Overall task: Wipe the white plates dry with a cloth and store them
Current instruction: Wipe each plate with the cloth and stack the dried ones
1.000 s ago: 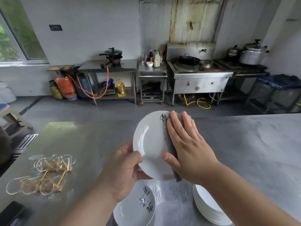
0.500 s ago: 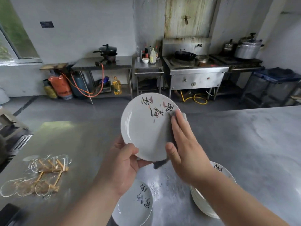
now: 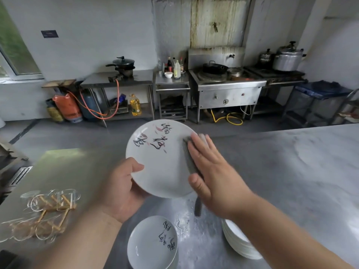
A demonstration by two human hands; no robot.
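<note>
Above the steel table [image 3: 291, 171], the left hand [image 3: 120, 189] grips the white plate [image 3: 161, 158] by its lower-left rim (thumb on its face), while the right hand [image 3: 211, 175], fingers flat, presses a grey cloth [image 3: 189, 160] against the plate's right side.

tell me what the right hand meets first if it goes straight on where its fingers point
Only the plate rim, already under the fingers of the right hand; beyond, the way looks free above the table, though depth is unclear.
</note>
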